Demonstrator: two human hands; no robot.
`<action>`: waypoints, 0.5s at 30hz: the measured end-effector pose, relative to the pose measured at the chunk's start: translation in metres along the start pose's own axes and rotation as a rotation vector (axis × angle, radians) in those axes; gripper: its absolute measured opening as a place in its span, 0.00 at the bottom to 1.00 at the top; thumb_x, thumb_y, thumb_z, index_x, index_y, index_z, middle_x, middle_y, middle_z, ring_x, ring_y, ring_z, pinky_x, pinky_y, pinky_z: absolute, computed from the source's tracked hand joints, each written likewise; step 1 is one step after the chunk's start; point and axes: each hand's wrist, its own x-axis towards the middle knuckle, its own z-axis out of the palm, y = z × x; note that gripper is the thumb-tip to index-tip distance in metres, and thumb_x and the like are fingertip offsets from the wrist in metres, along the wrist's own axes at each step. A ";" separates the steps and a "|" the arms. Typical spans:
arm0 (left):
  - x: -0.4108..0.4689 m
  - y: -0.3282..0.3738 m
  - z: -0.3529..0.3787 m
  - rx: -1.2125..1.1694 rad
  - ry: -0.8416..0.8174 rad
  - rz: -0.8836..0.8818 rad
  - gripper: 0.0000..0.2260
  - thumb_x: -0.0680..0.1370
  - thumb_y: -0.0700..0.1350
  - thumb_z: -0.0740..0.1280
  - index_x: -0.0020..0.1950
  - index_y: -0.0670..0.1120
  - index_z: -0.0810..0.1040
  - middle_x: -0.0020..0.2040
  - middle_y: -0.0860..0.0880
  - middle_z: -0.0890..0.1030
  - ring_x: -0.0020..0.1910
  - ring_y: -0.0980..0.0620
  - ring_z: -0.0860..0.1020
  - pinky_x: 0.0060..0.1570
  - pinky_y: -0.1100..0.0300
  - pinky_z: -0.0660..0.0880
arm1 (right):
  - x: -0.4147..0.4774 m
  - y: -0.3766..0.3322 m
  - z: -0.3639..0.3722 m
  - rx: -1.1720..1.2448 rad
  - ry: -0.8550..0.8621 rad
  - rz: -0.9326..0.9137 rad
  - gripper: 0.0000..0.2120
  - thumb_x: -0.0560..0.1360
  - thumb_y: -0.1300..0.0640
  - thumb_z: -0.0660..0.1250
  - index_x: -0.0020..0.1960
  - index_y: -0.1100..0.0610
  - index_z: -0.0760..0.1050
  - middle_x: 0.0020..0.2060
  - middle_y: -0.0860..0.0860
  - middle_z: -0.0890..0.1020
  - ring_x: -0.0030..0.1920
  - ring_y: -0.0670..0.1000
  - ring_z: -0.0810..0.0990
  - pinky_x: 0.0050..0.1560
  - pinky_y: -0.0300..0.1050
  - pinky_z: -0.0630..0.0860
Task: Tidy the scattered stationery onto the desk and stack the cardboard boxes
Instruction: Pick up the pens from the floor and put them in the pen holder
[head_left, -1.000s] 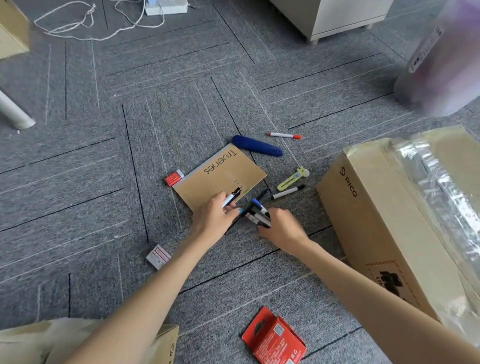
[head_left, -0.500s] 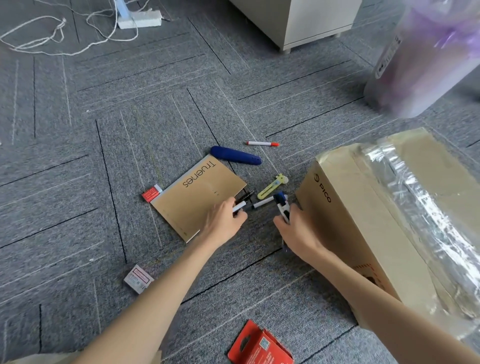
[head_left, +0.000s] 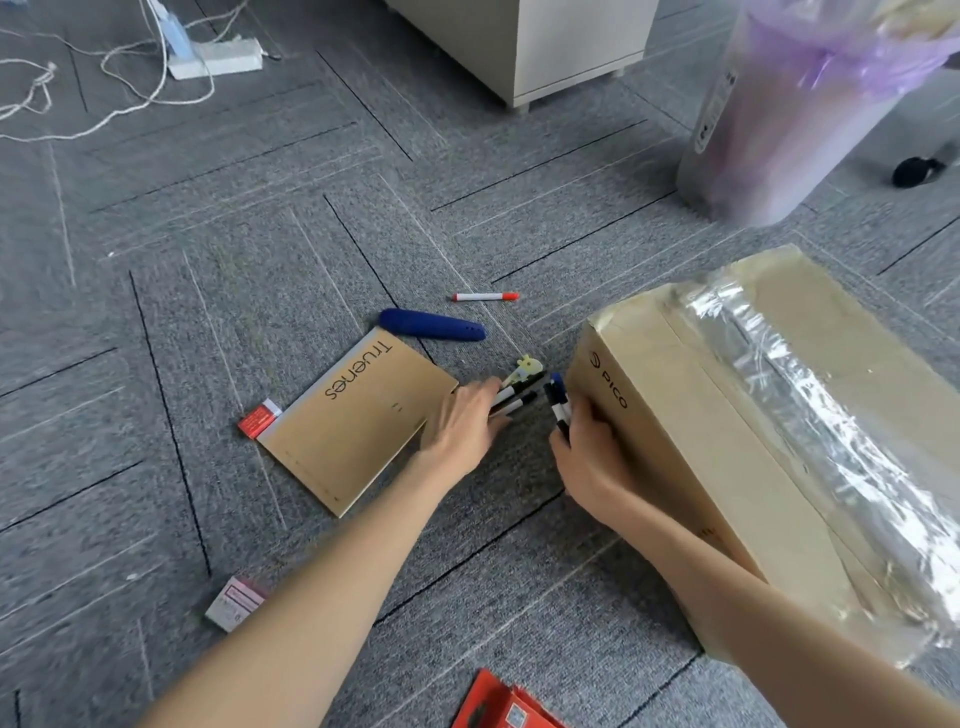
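Stationery lies scattered on grey carpet. My right hand (head_left: 587, 457) is shut on a bundle of markers (head_left: 558, 402), held upright against the corner of a large cardboard box (head_left: 727, 441) marked PICO. My left hand (head_left: 465, 421) holds black-capped markers (head_left: 514, 400) and reaches toward a yellow utility knife (head_left: 527, 368). A brown Truenes notebook (head_left: 358, 415) lies left of my left hand. Beyond it are a blue pen case (head_left: 431, 325) and a red-capped marker (head_left: 485, 296).
A small red box (head_left: 257, 418) sits at the notebook's left corner, a pinkish eraser box (head_left: 234, 603) lies nearer me, and a red package (head_left: 506, 704) is at the bottom edge. A cabinet (head_left: 545, 47), a power strip with cords (head_left: 215, 57) and a bin with a purple bag (head_left: 779, 114) stand farther off.
My right hand moved right with its markers, up against the box corner. My left hand slid right off the notebook toward the yellow knife, keeping its markers.
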 end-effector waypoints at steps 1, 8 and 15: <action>0.001 0.000 0.002 0.008 -0.001 0.004 0.16 0.78 0.44 0.67 0.65 0.42 0.72 0.58 0.44 0.78 0.53 0.46 0.79 0.45 0.59 0.71 | 0.001 0.000 0.000 0.003 -0.004 -0.005 0.17 0.81 0.55 0.59 0.67 0.59 0.63 0.48 0.59 0.82 0.38 0.54 0.77 0.32 0.44 0.66; 0.009 -0.011 0.000 -0.038 0.039 -0.005 0.14 0.78 0.44 0.66 0.61 0.39 0.72 0.54 0.46 0.76 0.42 0.54 0.74 0.41 0.65 0.70 | 0.007 0.001 0.002 0.049 0.012 -0.011 0.20 0.81 0.56 0.59 0.71 0.58 0.60 0.50 0.59 0.82 0.41 0.56 0.81 0.31 0.43 0.67; 0.028 -0.017 -0.013 -0.136 0.067 -0.151 0.20 0.78 0.45 0.67 0.66 0.41 0.66 0.37 0.51 0.75 0.28 0.58 0.69 0.26 0.66 0.62 | 0.026 -0.008 0.008 0.395 0.061 0.060 0.13 0.79 0.54 0.60 0.62 0.54 0.65 0.38 0.51 0.72 0.35 0.52 0.71 0.35 0.48 0.74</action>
